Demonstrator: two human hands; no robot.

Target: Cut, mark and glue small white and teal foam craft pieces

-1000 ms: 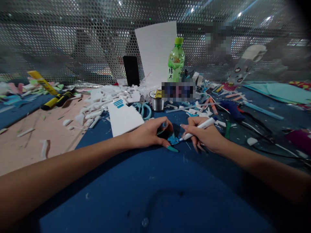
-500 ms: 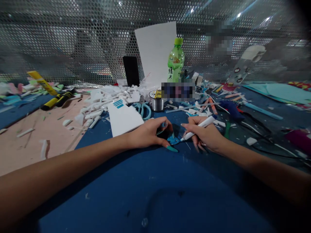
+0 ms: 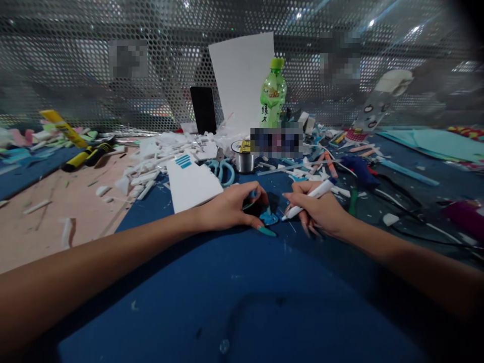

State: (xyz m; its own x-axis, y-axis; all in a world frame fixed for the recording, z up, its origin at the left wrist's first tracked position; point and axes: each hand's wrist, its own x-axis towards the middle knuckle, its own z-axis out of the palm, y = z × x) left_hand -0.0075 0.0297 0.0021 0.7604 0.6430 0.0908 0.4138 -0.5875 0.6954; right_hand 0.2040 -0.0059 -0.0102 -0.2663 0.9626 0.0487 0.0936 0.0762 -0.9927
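Note:
A small blue piece (image 3: 268, 218) is pinched between the fingers and thumb of my left hand (image 3: 236, 205), low over the blue tabletop (image 3: 242, 282). I cannot make out what kind of thing it is, and my fingers hide part of it. Long teal nails show on this hand. My right hand (image 3: 321, 207) is closed round a white marker pen (image 3: 308, 200) in a writing grip. The pen's tip is right beside the blue piece's right edge; whether they touch I cannot tell. Left of my hands lies a white foam sheet (image 3: 194, 186) with blue strips on it.
Behind my hands are light-blue scissors (image 3: 226, 173), a wire spool (image 3: 245, 161), a green drink bottle (image 3: 273, 96) and a black phone (image 3: 203, 110). White scraps (image 3: 151, 161) litter the left. Yellow-and-black cutters (image 3: 77, 159) lie beyond them. Cables (image 3: 401, 201) run along the right.
The pen's tip has drawn very slightly back from the blue piece, and the pen has tilted a little. My left hand keeps its hold almost unmoved.

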